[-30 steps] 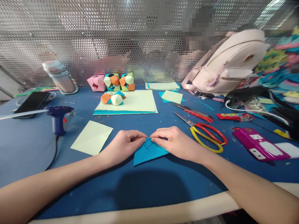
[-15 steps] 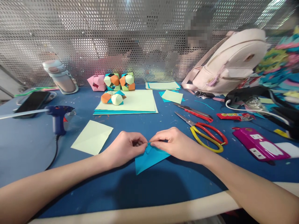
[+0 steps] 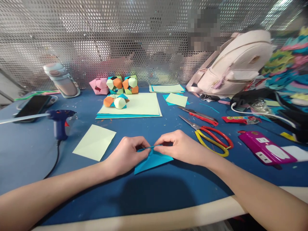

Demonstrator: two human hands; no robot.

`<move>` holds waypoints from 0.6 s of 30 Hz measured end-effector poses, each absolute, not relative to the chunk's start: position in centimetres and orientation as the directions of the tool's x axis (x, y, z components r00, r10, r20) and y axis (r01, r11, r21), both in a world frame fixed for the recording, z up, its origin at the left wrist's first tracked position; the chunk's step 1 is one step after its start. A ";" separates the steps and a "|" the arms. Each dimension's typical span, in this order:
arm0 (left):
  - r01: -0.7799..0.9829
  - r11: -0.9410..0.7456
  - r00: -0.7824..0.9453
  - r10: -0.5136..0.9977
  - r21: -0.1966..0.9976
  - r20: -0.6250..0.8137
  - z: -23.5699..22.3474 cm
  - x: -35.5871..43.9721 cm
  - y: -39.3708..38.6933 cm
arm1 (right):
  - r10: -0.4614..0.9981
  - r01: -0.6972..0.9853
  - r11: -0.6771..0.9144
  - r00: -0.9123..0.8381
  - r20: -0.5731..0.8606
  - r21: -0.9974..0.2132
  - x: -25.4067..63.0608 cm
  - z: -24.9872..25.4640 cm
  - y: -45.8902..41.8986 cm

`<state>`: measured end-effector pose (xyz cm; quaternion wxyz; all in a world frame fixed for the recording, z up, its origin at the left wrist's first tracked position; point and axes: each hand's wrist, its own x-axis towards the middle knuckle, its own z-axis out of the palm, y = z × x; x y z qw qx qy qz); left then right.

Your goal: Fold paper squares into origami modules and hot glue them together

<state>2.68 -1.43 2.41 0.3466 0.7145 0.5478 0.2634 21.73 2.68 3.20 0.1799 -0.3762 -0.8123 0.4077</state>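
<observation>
A folded sheet of blue paper (image 3: 154,161) is held just above the table, close to its front. My left hand (image 3: 130,154) pinches the paper's upper edge between thumb and fingers, from the left. From the right, my right hand (image 3: 180,149) pinches the same edge, its fingertips almost meeting those of the left. A narrow fold runs along that edge, partly covered by the fingers. Left of my left hand lies a pale green paper sheet (image 3: 95,142). Scissors (image 3: 209,138) with red and yellow handles lie right of my right hand.
A glue gun (image 3: 60,123), phone (image 3: 33,107) and bottle (image 3: 62,80) stand or lie at left. Folded paper balls (image 3: 114,84) and stacked paper (image 3: 144,104) sit at the back. Rightward are a utility knife (image 3: 199,116), purple power strip (image 3: 267,147) and backpack (image 3: 233,67).
The blue paper's lower corner dropped toward me, then rose slightly and shifted left. Both hands kept their pinch at the upper edge, moving only a little.
</observation>
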 end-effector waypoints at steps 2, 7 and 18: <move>0.600 -0.160 0.261 0.965 0.784 -0.002 2.3 2.7 -1.4 | 0.751 0.470 0.411 -0.660 -0.002 -0.781 21.8 3.1 2.7; 0.594 -0.164 0.306 0.951 0.787 -0.033 2.3 2.6 -1.4 | 0.696 0.404 0.517 -0.712 0.095 -0.755 21.9 3.0 2.6; 0.589 -0.153 0.251 0.968 0.794 0.001 2.0 2.4 -1.1 | 0.796 0.532 0.361 -0.603 -0.044 -0.766 21.9 3.3 2.7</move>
